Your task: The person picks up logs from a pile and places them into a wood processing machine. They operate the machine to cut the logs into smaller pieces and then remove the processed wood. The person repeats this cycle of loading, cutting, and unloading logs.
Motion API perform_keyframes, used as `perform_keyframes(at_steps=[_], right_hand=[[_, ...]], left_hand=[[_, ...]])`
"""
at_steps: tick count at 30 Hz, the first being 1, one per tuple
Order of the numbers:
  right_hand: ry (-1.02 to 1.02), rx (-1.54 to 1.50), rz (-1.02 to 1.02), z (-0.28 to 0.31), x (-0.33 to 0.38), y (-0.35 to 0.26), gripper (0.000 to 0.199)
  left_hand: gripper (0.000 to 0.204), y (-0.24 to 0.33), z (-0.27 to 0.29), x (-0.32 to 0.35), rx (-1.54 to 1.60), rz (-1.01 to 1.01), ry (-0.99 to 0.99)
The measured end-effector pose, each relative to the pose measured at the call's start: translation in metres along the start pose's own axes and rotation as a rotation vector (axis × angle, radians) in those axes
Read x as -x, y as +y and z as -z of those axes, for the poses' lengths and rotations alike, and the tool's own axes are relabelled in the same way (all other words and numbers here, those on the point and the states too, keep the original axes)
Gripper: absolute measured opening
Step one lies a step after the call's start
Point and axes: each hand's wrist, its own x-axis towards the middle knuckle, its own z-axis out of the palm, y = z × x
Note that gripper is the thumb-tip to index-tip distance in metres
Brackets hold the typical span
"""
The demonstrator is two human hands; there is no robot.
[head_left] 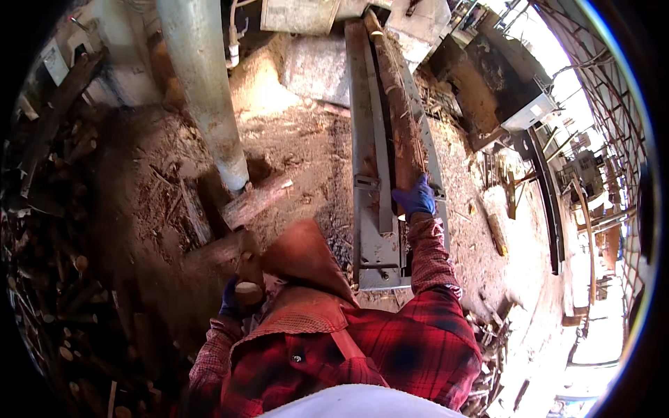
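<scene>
Red and black plaid flannel shirt (390, 348) with long sleeves, kinda worn looking. Both hands are in blue-purple work gloves, left hand (231, 298) and right hand (416, 198). Just left of the shirt's chest there's a reddish-brown hood or collar piece (306, 261), plus a small dark button on the front.

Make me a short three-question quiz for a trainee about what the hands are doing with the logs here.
1. True or false: the right hand rests on the long log lying in the grey metal trough.
2. What does the left hand grip?
A. a short log
B. a hammer
C. a chain
3. Fill in: both hands wear ___ gloves.

Key
1. True.
2. A: a short log, its cut end facing the camera.
3. Blue.
</scene>
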Motion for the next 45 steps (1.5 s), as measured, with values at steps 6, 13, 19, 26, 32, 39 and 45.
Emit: perform_keyframes(at_steps=[6,13,19,26,32,39,45], right_hand=[[0.406,-0.205,0.748,-0.041,0.040,-0.041,0.090],[-1.199,-1.211,0.367,-0.156,0.208,-0.037,0.054],[-1.536,-1.717,0.024,-0.134,0.276,-0.004,0.051],[-1.200,-1.882,0.338,-0.034,0.256,0.050,0.056],[-0.869,-1.766,0.626,0.061,0.177,0.113,0.061],[0.158,-0.590,1.093,-0.030,0.085,0.204,0.074],[-0.175,-0.677,1.178,-0.045,0.028,0.191,0.069]], left_hand=[[0.062,-0.053,-0.080,0.037,-0.108,-0.302,-0.237],[0.068,-0.189,-0.071,0.109,-0.765,-0.686,0.006],[0.094,-0.273,-0.082,0.150,-1.158,-0.930,0.358],[0.102,-0.346,-0.130,0.119,-1.166,-1.242,0.157],[0.100,-0.386,-0.195,0.044,-1.448,-1.430,0.012],[0.085,-0.416,-0.245,-0.064,-1.277,-1.132,0.177],[0.083,-0.398,-0.252,-0.086,-1.355,-1.287,0.138]])
